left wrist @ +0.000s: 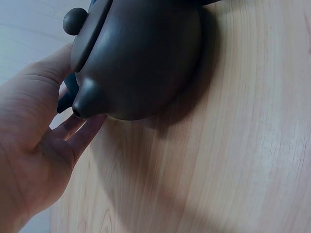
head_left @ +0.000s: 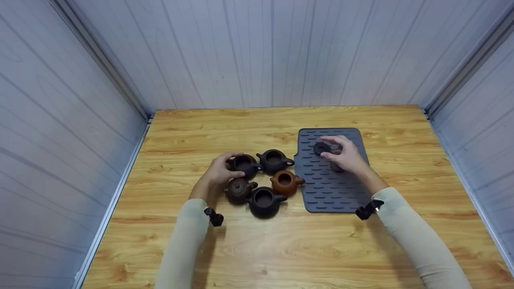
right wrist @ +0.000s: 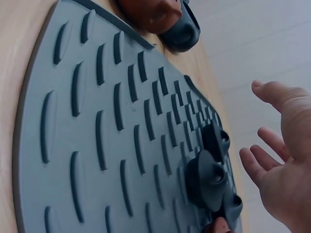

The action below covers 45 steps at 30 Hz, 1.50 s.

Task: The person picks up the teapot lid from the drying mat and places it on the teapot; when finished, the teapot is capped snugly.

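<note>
In the head view my left hand (head_left: pixel 220 168) curves around the far-left black lidless teapot (head_left: pixel 245 165), thumb on its near side and fingers on its far side. A dark brown teapot with its lid on (left wrist: pixel 141 58) hides part of that grasp in the left wrist view. Over the grey ribbed mat (head_left: pixel 321 196), my right hand (head_left: pixel 344 154) hovers with thumb and fingers spread and nothing between them. Below it lie dark teapot lids (right wrist: pixel 206 179); one lid (head_left: pixel 322 148) shows between the fingertips from above. A reddish-brown lid (right wrist: pixel 220 225) is partly visible at the frame's bottom.
Close by stand a second black lidless teapot (head_left: pixel 274 161), an orange-brown lidless one (head_left: pixel 285 184) and a near black lidless one (head_left: pixel 264 202). All sit tightly grouped on the wooden table (head_left: pixel 281 257), left of the mat. Pale panel walls (head_left: pixel 249 52) enclose the table's back and sides.
</note>
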Each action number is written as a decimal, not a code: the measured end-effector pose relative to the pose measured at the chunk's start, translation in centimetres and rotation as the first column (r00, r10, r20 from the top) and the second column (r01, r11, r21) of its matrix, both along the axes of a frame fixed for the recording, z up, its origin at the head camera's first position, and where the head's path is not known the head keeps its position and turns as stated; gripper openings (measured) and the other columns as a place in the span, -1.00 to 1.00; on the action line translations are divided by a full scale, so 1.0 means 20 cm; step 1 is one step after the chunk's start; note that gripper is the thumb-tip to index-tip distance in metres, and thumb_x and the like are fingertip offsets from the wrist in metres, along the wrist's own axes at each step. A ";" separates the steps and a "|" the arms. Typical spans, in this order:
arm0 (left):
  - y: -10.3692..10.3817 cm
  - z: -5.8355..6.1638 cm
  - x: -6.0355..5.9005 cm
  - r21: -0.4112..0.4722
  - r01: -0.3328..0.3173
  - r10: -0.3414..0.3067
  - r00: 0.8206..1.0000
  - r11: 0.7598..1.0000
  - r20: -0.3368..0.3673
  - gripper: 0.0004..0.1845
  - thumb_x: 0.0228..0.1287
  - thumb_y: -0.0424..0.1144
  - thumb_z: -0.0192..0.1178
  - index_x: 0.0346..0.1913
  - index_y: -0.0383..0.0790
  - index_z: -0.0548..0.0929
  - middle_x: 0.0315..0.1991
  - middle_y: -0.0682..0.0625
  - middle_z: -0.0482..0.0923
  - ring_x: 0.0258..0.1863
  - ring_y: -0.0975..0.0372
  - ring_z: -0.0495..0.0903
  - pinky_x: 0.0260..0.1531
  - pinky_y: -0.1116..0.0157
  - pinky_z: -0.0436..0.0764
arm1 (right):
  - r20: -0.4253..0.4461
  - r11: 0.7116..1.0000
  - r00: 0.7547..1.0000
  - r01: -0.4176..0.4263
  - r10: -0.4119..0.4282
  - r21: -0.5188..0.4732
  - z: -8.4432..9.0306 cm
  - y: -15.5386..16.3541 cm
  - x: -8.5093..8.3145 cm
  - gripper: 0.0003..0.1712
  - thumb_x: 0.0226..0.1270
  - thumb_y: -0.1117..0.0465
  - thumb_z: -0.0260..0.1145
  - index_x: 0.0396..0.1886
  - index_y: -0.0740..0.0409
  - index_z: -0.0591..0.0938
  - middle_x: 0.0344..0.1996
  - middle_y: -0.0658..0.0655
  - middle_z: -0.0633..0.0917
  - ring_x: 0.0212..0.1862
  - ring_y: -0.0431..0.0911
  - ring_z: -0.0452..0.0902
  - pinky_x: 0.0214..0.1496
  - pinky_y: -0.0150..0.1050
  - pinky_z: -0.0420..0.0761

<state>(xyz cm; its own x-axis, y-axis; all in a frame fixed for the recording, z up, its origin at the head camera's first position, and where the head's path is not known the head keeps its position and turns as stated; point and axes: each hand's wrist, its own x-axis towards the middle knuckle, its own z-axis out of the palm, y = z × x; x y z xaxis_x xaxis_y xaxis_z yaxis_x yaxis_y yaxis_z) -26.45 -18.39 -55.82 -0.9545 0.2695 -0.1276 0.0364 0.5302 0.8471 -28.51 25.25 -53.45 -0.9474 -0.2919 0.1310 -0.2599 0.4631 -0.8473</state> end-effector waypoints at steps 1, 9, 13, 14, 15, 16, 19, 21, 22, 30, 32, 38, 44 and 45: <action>0.00 0.00 0.00 0.003 0.001 -0.001 1.000 1.000 -0.003 -0.27 0.10 -0.27 0.53 0.37 0.02 0.53 0.40 -0.08 0.45 0.33 -0.04 0.52 0.32 0.05 0.50 | -0.002 1.000 1.000 0.005 -0.005 0.003 -0.01 0.01 -0.01 -0.42 0.30 0.24 0.45 0.33 0.10 0.58 0.30 0.27 0.50 0.40 0.22 0.41 0.30 0.18 0.55; 0.01 0.01 0.00 0.032 -0.005 0.004 1.000 0.999 0.013 -0.27 0.10 -0.28 0.53 0.37 0.02 0.53 0.41 -0.08 0.45 0.33 -0.04 0.52 0.33 0.05 0.48 | 0.040 0.997 0.997 0.066 -0.068 0.049 -0.05 0.02 -0.06 -0.42 0.34 0.23 0.42 0.34 0.18 0.55 0.34 0.31 0.47 0.41 0.22 0.39 0.35 0.19 0.51; 0.01 0.01 0.01 0.032 -0.007 0.006 1.000 0.999 0.009 -0.27 0.09 -0.28 0.53 0.37 0.01 0.53 0.41 -0.07 0.46 0.33 -0.04 0.51 0.34 0.05 0.47 | 0.035 0.995 0.996 0.082 -0.084 0.062 -0.07 0.02 -0.08 -0.44 0.32 0.23 0.44 0.31 0.19 0.58 0.32 0.33 0.51 0.37 0.25 0.43 0.38 0.19 0.46; 0.02 0.01 0.00 0.029 -0.003 0.003 1.000 1.000 0.003 -0.27 0.09 -0.29 0.53 0.37 -0.01 0.53 0.40 -0.07 0.47 0.32 -0.04 0.52 0.34 0.05 0.47 | 0.034 0.994 0.996 0.084 -0.087 0.067 -0.08 0.02 -0.08 -0.44 0.31 0.23 0.45 0.30 0.19 0.58 0.30 0.34 0.52 0.36 0.25 0.45 0.38 0.18 0.46; 0.02 0.00 0.00 0.025 0.001 -0.001 1.000 1.000 -0.003 -0.27 0.09 -0.29 0.54 0.36 -0.01 0.54 0.39 -0.07 0.49 0.32 -0.03 0.53 0.34 0.06 0.47 | 0.031 0.994 0.996 0.086 -0.088 0.071 -0.09 0.02 -0.08 -0.45 0.31 0.23 0.45 0.29 0.19 0.59 0.29 0.34 0.54 0.34 0.25 0.47 0.38 0.18 0.46; 0.02 0.00 0.00 0.021 0.003 -0.003 1.000 1.000 -0.006 -0.27 0.08 -0.29 0.54 0.36 -0.01 0.54 0.38 -0.07 0.50 0.31 -0.03 0.54 0.33 0.06 0.48 | 0.031 0.993 0.995 0.088 -0.091 0.076 -0.09 0.02 -0.09 -0.45 0.30 0.23 0.46 0.28 0.19 0.60 0.27 0.34 0.55 0.32 0.25 0.49 0.38 0.17 0.46; 0.02 0.00 0.00 0.015 0.008 -0.007 1.000 1.000 -0.007 -0.27 0.09 -0.29 0.53 0.37 -0.02 0.53 0.36 -0.09 0.52 0.25 -0.02 0.59 0.27 0.09 0.52 | 0.048 0.990 0.993 0.099 -0.104 0.096 -0.11 0.02 -0.09 -0.46 0.32 0.22 0.45 0.29 0.16 0.60 0.26 0.34 0.56 0.30 0.22 0.51 0.36 0.15 0.49; 0.02 0.00 0.00 0.014 0.008 -0.008 1.000 1.000 -0.003 -0.27 0.10 -0.29 0.53 0.37 -0.01 0.53 0.37 -0.09 0.51 0.22 -0.02 0.60 0.25 0.10 0.53 | 0.060 0.988 0.992 0.107 -0.114 0.114 -0.12 0.01 -0.10 -0.47 0.33 0.21 0.43 0.29 0.14 0.60 0.26 0.33 0.55 0.29 0.22 0.51 0.36 0.15 0.49; 0.02 0.00 0.00 0.017 0.007 -0.007 1.000 1.000 0.001 -0.27 0.10 -0.29 0.52 0.37 -0.01 0.52 0.38 -0.09 0.50 0.22 -0.02 0.61 0.24 0.11 0.53 | 0.067 0.986 0.991 0.110 -0.119 0.125 -0.12 0.01 -0.10 -0.48 0.34 0.20 0.43 0.29 0.13 0.60 0.27 0.32 0.55 0.29 0.22 0.51 0.36 0.15 0.48; 0.01 0.01 0.00 0.045 -0.001 0.000 1.000 0.999 0.006 -0.28 0.11 -0.32 0.51 0.37 -0.02 0.52 0.41 -0.08 0.45 0.22 -0.02 0.60 0.24 0.11 0.53 | 0.135 0.973 0.977 0.136 -0.162 0.186 -0.12 0.00 -0.12 -0.55 0.40 0.13 0.38 0.25 0.04 0.64 0.31 0.31 0.51 0.37 0.23 0.43 0.42 0.20 0.40; 0.01 0.01 0.00 0.041 -0.002 0.002 1.000 0.999 0.010 -0.28 0.10 -0.31 0.52 0.37 -0.02 0.53 0.41 -0.08 0.44 0.24 -0.02 0.58 0.27 0.09 0.52 | 0.128 0.971 0.978 0.135 -0.162 0.199 -0.12 0.00 -0.12 -0.56 0.40 0.13 0.38 0.25 0.06 0.65 0.30 0.31 0.51 0.36 0.24 0.44 0.42 0.19 0.40; 0.01 0.01 0.01 0.043 -0.005 0.005 1.000 0.999 0.003 -0.29 0.10 -0.31 0.52 0.36 -0.02 0.54 0.41 -0.07 0.46 0.28 -0.01 0.56 0.32 0.10 0.48 | 0.107 0.968 0.981 0.140 -0.164 0.207 -0.13 -0.01 -0.13 -0.60 0.38 0.17 0.40 0.18 0.11 0.68 0.25 0.30 0.49 0.30 0.25 0.47 0.39 0.17 0.44; 0.01 0.00 0.00 0.041 -0.007 0.007 1.000 0.999 -0.008 -0.29 0.09 -0.31 0.53 0.36 -0.03 0.54 0.38 -0.09 0.48 0.21 -0.01 0.59 0.27 0.13 0.50 | 0.081 0.969 0.981 0.158 -0.176 0.189 -0.15 -0.01 -0.13 -0.68 0.37 0.22 0.39 0.09 0.14 0.72 0.19 0.27 0.52 0.24 0.21 0.51 0.35 0.12 0.48; 0.01 0.00 0.00 0.034 -0.008 0.008 1.000 0.999 -0.007 -0.28 0.09 -0.30 0.53 0.36 -0.02 0.54 0.38 -0.08 0.49 0.22 -0.01 0.59 0.27 0.12 0.50 | 0.075 0.970 0.982 0.157 -0.174 0.186 -0.15 -0.01 -0.13 -0.69 0.37 0.23 0.39 0.08 0.14 0.73 0.18 0.27 0.53 0.23 0.21 0.51 0.34 0.11 0.48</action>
